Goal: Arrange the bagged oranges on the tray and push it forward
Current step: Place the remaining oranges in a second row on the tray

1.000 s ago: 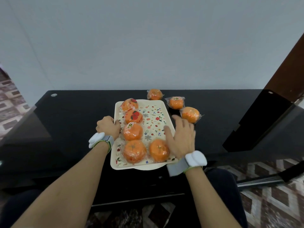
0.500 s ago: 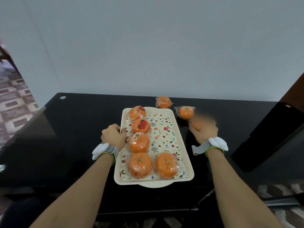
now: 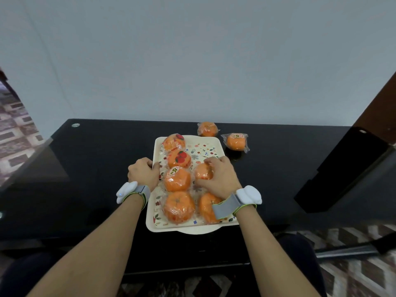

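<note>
Your tray (image 3: 211,147) lies lengthwise on the black surface (image 3: 96,168), its near edge overhanging the surface's near edge slightly. Your left hand (image 3: 144,174) grips the tray's left rim, fingers (image 3: 147,162) curled over it. Your right hand (image 3: 218,177) is over the tray's right column, fingers closed on a bagged orange (image 3: 203,171) that sits just beyond the near-right orange (image 3: 206,207), which your wrist band partly hides. The left column holds four bagged oranges in a touching row: near (image 3: 179,207), then (image 3: 177,179), (image 3: 179,158) and the far one (image 3: 173,142), which leans on the far-left corner. The far-right part of the tray is bare. Two more bagged oranges rest on the surface: one (image 3: 207,129) just past the tray's far edge, one (image 3: 235,141) just beside its far-right corner. Beyond the tray little surface is left before the wall. Left of the tray the surface is open; a dark panel (image 3: 347,168) stands well off to the right.
</note>
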The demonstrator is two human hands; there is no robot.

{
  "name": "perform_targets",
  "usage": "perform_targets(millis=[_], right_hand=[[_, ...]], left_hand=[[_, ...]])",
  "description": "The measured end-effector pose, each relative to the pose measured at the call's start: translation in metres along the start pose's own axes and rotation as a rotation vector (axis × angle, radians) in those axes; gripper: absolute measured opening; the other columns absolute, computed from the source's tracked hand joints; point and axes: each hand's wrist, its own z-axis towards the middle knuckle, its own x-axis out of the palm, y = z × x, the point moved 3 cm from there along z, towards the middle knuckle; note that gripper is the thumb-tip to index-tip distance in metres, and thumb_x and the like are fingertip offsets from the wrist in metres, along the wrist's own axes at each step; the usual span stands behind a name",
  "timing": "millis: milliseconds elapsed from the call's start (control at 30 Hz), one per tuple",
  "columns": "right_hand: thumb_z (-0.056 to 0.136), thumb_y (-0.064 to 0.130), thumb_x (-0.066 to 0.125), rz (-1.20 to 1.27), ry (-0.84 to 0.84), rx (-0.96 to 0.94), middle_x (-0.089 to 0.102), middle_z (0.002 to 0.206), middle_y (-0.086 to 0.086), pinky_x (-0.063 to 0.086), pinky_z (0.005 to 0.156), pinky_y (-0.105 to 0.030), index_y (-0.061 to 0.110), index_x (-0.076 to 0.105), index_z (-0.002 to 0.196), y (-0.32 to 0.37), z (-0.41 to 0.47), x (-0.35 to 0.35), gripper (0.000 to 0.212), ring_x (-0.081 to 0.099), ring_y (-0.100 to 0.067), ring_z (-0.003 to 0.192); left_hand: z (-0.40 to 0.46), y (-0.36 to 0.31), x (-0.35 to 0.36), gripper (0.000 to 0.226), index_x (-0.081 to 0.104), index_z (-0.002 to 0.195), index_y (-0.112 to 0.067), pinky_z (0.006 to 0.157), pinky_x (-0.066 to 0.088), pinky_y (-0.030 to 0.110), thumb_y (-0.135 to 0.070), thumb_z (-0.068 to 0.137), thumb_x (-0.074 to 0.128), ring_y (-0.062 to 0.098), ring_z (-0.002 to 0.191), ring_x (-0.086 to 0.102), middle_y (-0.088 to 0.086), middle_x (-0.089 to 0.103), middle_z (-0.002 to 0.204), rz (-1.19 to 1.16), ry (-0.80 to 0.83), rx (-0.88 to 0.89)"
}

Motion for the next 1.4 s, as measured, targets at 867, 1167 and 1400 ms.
perform_targets(millis=[867, 1167, 1400], right_hand=[[0.092, 0.036, 0.052, -0.353, -0.179, 0.339, 0.029, 0.147, -0.015, 0.039, 0.095, -0.056, 0.019, 0.040, 0.138, -0.065, 0.150, -0.022, 0.051, 0.029, -0.046, 0.130], [0.091, 0.033, 0.056, -0.281, -0.313, 0.247, 0.044, 0.130, -0.018, 0.048, 0.081, -0.046, 0.013, 0.053, 0.127, -0.051, 0.141, -0.027, 0.041, 0.043, -0.042, 0.112], [0.073, 0.039, 0.065, -0.094, -0.159, -0.041, 0.058, 0.103, -0.011, 0.049, 0.088, -0.042, 0.022, 0.064, 0.112, -0.005, 0.100, -0.008, 0.043, 0.057, -0.033, 0.095]], left_hand=[[0.014, 0.014, 0.011, 0.022, 0.070, 0.074, -0.015, 0.053, 0.042, 0.023, -0.033, 0.086, 0.071, 0.014, 0.060, 0.062, -0.002, 0.065, 0.058, -0.120, 0.004, 0.024], [0.011, 0.011, 0.007, 0.021, 0.071, 0.074, -0.015, 0.051, 0.041, 0.022, -0.033, 0.085, 0.071, 0.015, 0.061, 0.062, -0.003, 0.063, 0.057, -0.136, -0.003, 0.022], [0.008, 0.008, 0.005, 0.023, 0.070, 0.074, -0.016, 0.050, 0.039, 0.021, -0.035, 0.086, 0.071, 0.011, 0.057, 0.058, -0.004, 0.062, 0.056, -0.133, 0.001, 0.016]])
